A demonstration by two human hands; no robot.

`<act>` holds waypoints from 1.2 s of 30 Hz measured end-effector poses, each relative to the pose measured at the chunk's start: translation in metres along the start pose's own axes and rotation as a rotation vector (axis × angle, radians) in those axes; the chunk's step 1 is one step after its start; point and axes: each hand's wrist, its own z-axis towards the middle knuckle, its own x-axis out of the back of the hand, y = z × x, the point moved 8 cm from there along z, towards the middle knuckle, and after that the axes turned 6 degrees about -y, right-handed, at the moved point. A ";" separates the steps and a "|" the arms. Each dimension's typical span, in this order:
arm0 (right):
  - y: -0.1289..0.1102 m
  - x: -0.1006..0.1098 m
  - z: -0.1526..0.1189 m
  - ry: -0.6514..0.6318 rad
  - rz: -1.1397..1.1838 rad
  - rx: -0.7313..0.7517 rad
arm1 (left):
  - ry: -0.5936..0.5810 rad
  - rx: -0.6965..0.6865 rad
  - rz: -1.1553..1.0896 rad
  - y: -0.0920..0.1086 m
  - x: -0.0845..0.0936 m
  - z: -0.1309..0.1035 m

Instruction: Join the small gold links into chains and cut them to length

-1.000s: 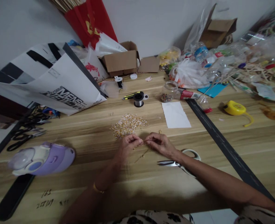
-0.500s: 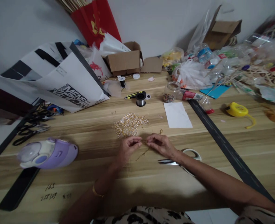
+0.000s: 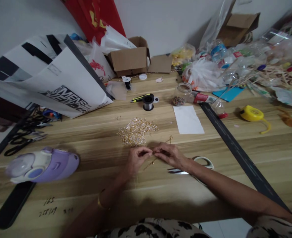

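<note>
My left hand (image 3: 139, 159) and my right hand (image 3: 169, 154) meet fingertip to fingertip over the wooden table (image 3: 91, 138). Both are pinched closed at one spot of a thin gold chain (image 3: 149, 165). One part of the chain hangs down between the hands, and another end shows beyond my right fingers. What exactly lies between the fingertips is too small to make out. Just beyond my left hand is a pile of small gold and clear beads (image 3: 136, 130). Scissors (image 3: 179, 171) lie under my right forearm.
A wire spool (image 3: 148, 103), white paper (image 3: 188, 119) and a bead jar (image 3: 182, 94) stand beyond the pile. At left are a purple device (image 3: 45, 165), a black phone-like slab (image 3: 13, 204) and a large paper bag (image 3: 71, 86). A yellow tape measure (image 3: 252, 113) lies right.
My left fingertips have moved right and now meet my right fingertips, closing the small gap between them. The camera view has shifted slightly.
</note>
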 end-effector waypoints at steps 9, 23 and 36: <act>-0.014 -0.007 0.001 -0.067 -0.050 0.142 | -0.059 -0.037 0.052 0.004 -0.004 -0.005; -0.018 -0.012 -0.001 -0.093 -0.117 0.109 | -0.026 0.052 0.195 -0.020 0.036 -0.034; -0.020 -0.017 -0.002 -0.103 -0.155 0.139 | -0.234 -0.193 0.642 0.004 -0.002 -0.054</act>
